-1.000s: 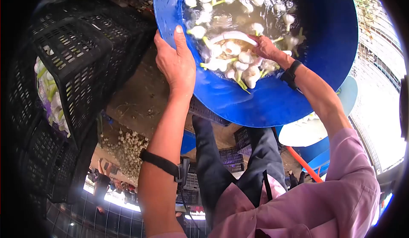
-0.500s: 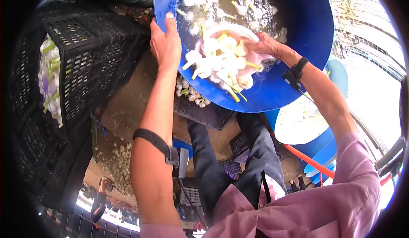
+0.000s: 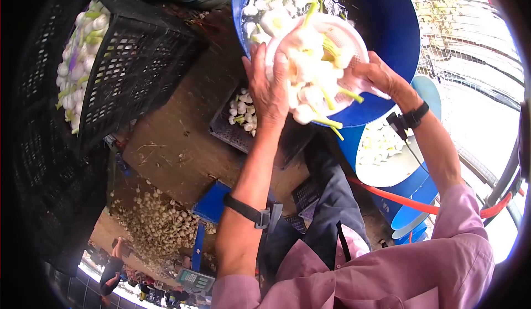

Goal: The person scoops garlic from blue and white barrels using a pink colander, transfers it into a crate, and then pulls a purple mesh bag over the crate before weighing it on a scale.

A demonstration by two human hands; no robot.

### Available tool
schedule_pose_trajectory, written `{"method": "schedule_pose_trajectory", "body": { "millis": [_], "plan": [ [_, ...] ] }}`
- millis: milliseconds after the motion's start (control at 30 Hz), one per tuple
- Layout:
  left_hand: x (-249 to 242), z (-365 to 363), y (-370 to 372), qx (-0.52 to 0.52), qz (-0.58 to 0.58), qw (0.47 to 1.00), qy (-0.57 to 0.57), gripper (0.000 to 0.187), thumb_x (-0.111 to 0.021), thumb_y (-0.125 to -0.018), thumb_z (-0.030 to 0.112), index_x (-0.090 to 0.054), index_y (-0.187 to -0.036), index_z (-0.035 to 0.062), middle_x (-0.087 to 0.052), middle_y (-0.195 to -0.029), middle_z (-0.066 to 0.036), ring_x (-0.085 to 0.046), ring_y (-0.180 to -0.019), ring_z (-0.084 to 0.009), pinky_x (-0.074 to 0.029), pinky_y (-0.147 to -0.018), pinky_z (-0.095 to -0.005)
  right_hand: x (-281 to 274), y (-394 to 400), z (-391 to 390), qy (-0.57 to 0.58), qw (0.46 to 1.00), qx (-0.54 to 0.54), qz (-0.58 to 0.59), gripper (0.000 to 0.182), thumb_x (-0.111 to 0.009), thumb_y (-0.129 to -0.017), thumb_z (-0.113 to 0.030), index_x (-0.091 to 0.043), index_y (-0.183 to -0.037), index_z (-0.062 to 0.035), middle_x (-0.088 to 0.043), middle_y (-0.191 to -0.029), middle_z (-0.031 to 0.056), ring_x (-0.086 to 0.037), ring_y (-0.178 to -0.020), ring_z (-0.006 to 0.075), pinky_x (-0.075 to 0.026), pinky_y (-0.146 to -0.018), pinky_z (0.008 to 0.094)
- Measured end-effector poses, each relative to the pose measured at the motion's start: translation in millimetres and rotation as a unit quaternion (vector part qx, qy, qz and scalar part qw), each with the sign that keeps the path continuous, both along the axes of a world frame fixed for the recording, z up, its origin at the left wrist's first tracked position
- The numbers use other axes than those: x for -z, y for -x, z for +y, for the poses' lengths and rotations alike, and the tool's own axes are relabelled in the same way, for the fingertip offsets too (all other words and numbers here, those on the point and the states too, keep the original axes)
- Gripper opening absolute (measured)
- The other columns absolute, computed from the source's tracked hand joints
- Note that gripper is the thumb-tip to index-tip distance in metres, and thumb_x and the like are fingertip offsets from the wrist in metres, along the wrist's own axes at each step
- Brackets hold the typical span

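A pale pink mesh basket (image 3: 358, 39) heaped with garlic bulbs (image 3: 307, 68), their green stems poking out, is tilted at the near rim of a blue tub (image 3: 397, 16). My right hand (image 3: 381, 78) is closed on the basket's right edge. At its left edge my left hand (image 3: 269, 88) grips, thumb on the near side and fingers partly hidden. More bulbs (image 3: 260, 5) float in the dark water of the tub behind the basket.
Black crates (image 3: 138, 60) stand stacked at left, the upper one holding garlic (image 3: 83, 60). A low crate (image 3: 229, 135) with bulbs sits below the tub. Loose garlic (image 3: 160, 220) covers the floor near a scale (image 3: 194, 280). An orange hose (image 3: 398, 199) runs at right.
My left hand has left the tub's rim and moved right to the basket. The basket has risen from the water and come nearer, held in both hands.
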State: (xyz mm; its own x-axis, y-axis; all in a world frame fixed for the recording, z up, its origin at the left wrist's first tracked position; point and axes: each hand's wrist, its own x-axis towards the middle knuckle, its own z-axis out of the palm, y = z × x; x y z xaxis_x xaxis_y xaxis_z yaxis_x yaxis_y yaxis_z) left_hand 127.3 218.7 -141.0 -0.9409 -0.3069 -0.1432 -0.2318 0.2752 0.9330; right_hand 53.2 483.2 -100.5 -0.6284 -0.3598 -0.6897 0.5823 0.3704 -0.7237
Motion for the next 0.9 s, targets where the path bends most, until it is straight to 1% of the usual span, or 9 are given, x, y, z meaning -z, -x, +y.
{"method": "schedule_pose_trajectory", "body": {
  "millis": [67,133,333,500,600,700,800,867,900],
  "plan": [
    [-20,-3,-15,-0.017,0.034,0.995,-0.097,0.062,-0.057,-0.098,0.041,-0.048,-0.138,-0.0047,-0.041,-0.148,-0.029,-0.039,-0.138,-0.0411,-0.032,-0.114,-0.045,-20,-19,-3,0.016,1.0,0.018,-0.004,0.034,-0.061,-0.076,-0.012,-0.067,-0.106,0.0049,-0.07,-0.092,0.0041,-0.062,-0.084,0.0119,-0.051,-0.077,0.0296],
    [-40,-9,-39,-0.026,0.023,0.994,-0.105,0.052,-0.054,-0.1,0.032,-0.05,-0.137,-0.004,-0.056,-0.137,-0.019,-0.053,-0.127,-0.0284,-0.04,-0.106,-0.038,-28,-41,8,-0.093,0.893,-0.278,0.341,0.02,-0.065,-0.085,-0.012,-0.068,-0.101,0.0003,-0.071,-0.09,0.0058,-0.062,-0.084,0.0076,-0.052,-0.073,0.0298],
    [-58,-44,-145,-0.053,-0.153,0.972,-0.172,0.049,-0.05,-0.101,0.032,-0.053,-0.136,-0.0031,-0.062,-0.129,-0.017,-0.057,-0.12,-0.0259,-0.043,-0.102,-0.0353,-101,-144,-54,-0.024,0.994,-0.106,0.0,0.023,-0.064,-0.092,-0.016,-0.066,-0.109,-0.0006,-0.072,-0.097,0.0091,-0.066,-0.09,0.0115,-0.055,-0.075,0.0301],
    [50,-66,-231,-0.125,-0.457,0.793,-0.382,0.074,-0.061,-0.09,0.056,-0.055,-0.134,-0.0037,-0.06,-0.133,-0.014,-0.056,-0.12,-0.0226,-0.043,-0.102,-0.0338,-73,-210,-65,-0.014,0.922,-0.347,0.171,0.036,-0.063,-0.091,-0.014,-0.058,-0.125,-0.0019,-0.064,-0.109,0.0125,-0.062,-0.103,0.0224,-0.049,-0.094,0.0342],
    [168,-92,-268,-0.168,-0.363,0.752,-0.524,0.084,-0.053,-0.09,0.069,-0.048,-0.14,0.0021,-0.058,-0.133,-0.011,-0.056,-0.119,-0.0221,-0.045,-0.102,-0.0356,-13,-237,-70,-0.084,0.873,-0.404,0.259,0.035,-0.065,-0.089,-0.014,-0.061,-0.123,-0.0057,-0.062,-0.116,0.0131,-0.06,-0.108,0.0222,-0.049,-0.094,0.0354],
    [203,-149,-291,-0.334,-0.515,0.737,-0.285,0.107,-0.041,-0.078,0.086,-0.015,-0.159,0.0216,-0.019,-0.163,-0.016,-0.02,-0.148,-0.0383,-0.008,-0.116,-0.0577,101,-304,-61,-0.083,0.966,-0.224,0.102,0.029,-0.069,-0.086,-0.005,-0.063,-0.114,-0.0026,-0.068,-0.093,0.0152,-0.069,-0.09,0.0282,-0.054,-0.079,0.0338],
    [188,-180,-339,-0.341,-0.412,0.828,-0.166,0.077,-0.053,-0.093,0.057,-0.041,-0.147,0.0028,-0.04,-0.153,-0.015,-0.038,-0.139,-0.0281,-0.028,-0.114,-0.0384,166,-347,-77,0.002,0.938,-0.288,0.193,0.022,-0.068,-0.085,0.0,-0.065,-0.106,-0.0028,-0.068,-0.087,0.0138,-0.069,-0.085,0.0277,-0.053,-0.075,0.0341],
    [142,-185,-327,-0.387,-0.412,0.813,-0.142,0.073,-0.055,-0.093,0.054,-0.046,-0.144,0.002,-0.044,-0.149,-0.015,-0.042,-0.136,-0.0283,-0.03,-0.114,-0.0388,137,-331,-125,0.076,0.964,0.116,-0.228,0.017,-0.067,-0.086,-0.004,-0.065,-0.103,-0.0016,-0.067,-0.086,0.0135,-0.068,-0.082,0.0286,-0.053,-0.072,0.0359],
    [123,-181,-318,-0.406,-0.409,0.806,-0.139,0.071,-0.055,-0.094,0.052,-0.048,-0.143,0.0016,-0.046,-0.148,-0.015,-0.043,-0.135,-0.0284,-0.031,-0.113,-0.039,163,-356,-113,-0.019,0.987,-0.016,-0.16,0.025,-0.068,-0.084,-0.012,-0.064,-0.105,-0.0004,-0.067,-0.093,0.0169,-0.067,-0.089,0.0316,-0.053,-0.077,0.0376]
  ]
}}
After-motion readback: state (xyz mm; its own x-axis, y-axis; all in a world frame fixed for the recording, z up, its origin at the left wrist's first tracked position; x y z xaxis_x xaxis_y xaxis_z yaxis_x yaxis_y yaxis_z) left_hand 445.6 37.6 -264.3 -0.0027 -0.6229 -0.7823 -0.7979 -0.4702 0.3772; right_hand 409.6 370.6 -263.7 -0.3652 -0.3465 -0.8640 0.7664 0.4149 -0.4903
